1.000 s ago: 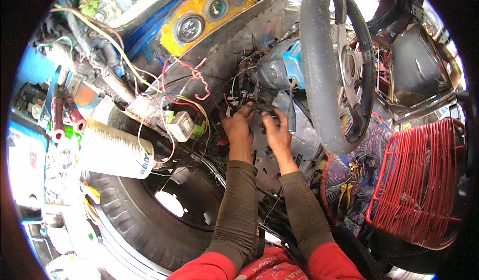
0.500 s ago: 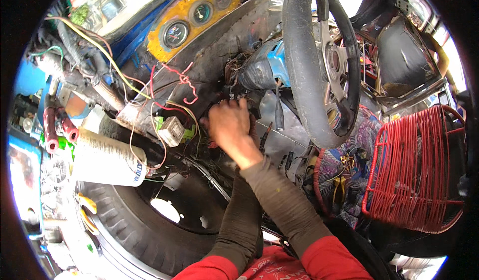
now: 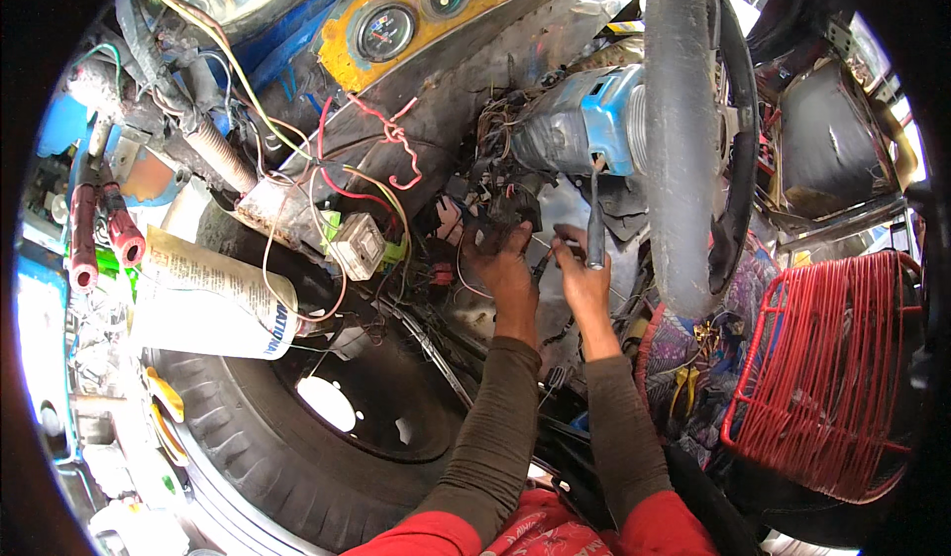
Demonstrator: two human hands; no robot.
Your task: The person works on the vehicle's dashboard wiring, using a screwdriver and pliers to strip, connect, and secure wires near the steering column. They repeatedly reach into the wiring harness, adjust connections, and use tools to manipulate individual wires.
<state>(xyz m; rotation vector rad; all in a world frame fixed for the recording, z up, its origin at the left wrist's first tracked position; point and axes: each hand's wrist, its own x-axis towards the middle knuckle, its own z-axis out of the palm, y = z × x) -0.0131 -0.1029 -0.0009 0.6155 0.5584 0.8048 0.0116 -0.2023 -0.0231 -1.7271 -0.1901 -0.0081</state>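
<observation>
The person's bare left hand [image 3: 507, 267] has its thumb and fingers drawn together at a tangled bundle of thin dark wires [image 3: 487, 198] below the dashboard; what lies between its fingertips is too dark to tell. Just to its right, the bare right hand [image 3: 584, 284] holds thumb and forefinger narrowly together, and whether they pinch a wire cannot be told. The lower end of a slim lever with a dark grey grip [image 3: 595, 229] overlaps the right hand's fingers in view.

The lever hangs from a blue and black steering column housing [image 3: 604, 110], behind a thick-rimmed black steering wheel [image 3: 684, 140]. Left of the hands are a small, square, whitish connector block [image 3: 359, 246] and a knotted red wire [image 3: 401, 138]. Farther up is a yellow panel with round gauges [image 3: 342, 49]. A large black rubber tyre [image 3: 263, 447] lies lower left, near a white cylindrical container [image 3: 213, 303]. To the right, yellow-handled pliers [image 3: 685, 390] lie on patterned fabric [image 3: 662, 346], beside a red corded metal frame [image 3: 822, 358].
</observation>
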